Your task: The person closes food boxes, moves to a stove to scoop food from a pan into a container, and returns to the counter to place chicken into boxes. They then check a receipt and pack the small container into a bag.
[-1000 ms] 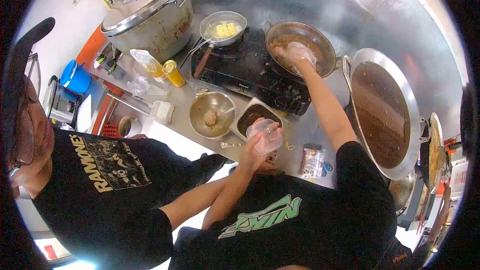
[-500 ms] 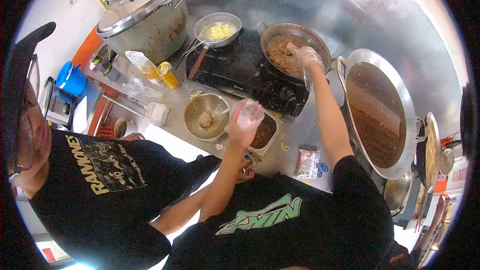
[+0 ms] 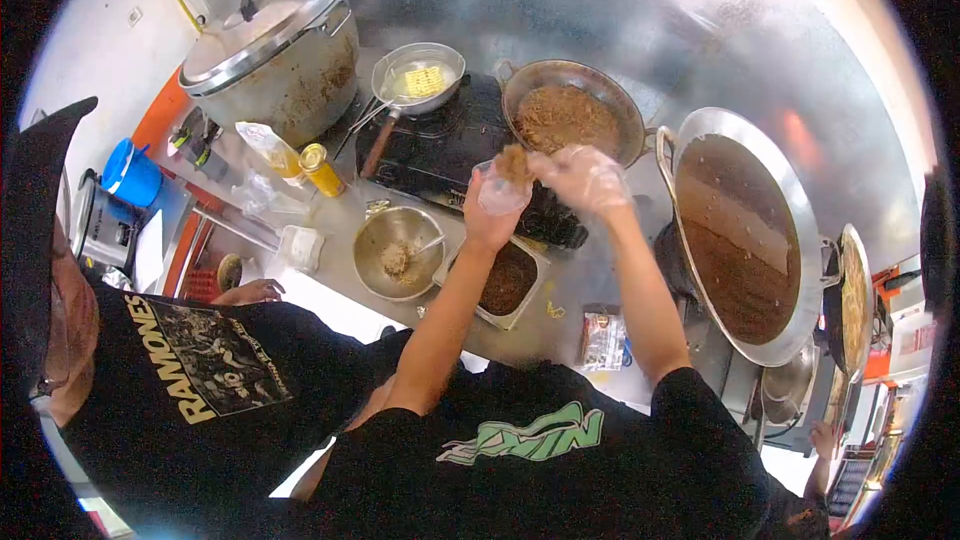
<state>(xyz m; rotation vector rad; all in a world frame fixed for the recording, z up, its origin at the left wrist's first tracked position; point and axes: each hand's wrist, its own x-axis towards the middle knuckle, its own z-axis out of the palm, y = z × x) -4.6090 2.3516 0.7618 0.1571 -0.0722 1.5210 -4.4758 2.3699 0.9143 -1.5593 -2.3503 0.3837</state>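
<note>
My left hand [image 3: 488, 212] holds a small clear plastic cup [image 3: 497, 192] up over the front of the black stove [image 3: 440, 145]. My right hand [image 3: 583, 178], in a thin clear glove, pinches a clump of brown fried rice [image 3: 514, 163] right at the cup's mouth. Behind both hands sits a round pan of the same brown rice [image 3: 562, 118]. Below my left wrist stands a rectangular metal tray of dark food [image 3: 503, 282], and a steel bowl [image 3: 395, 252] with a spoon and a little food is left of it.
A big lidded pot [image 3: 270, 55] and a small pan with yellow noodles [image 3: 417, 78] stand at the back left. A wide wok of brown food [image 3: 742, 232] fills the right. Another person in a black printed shirt [image 3: 190, 380] stands close on my left, a hand [image 3: 248, 292] at the counter edge.
My left hand lifted the cup from near the tray up toward the stove. My right hand left the rice pan with a clump of rice and came to the cup.
</note>
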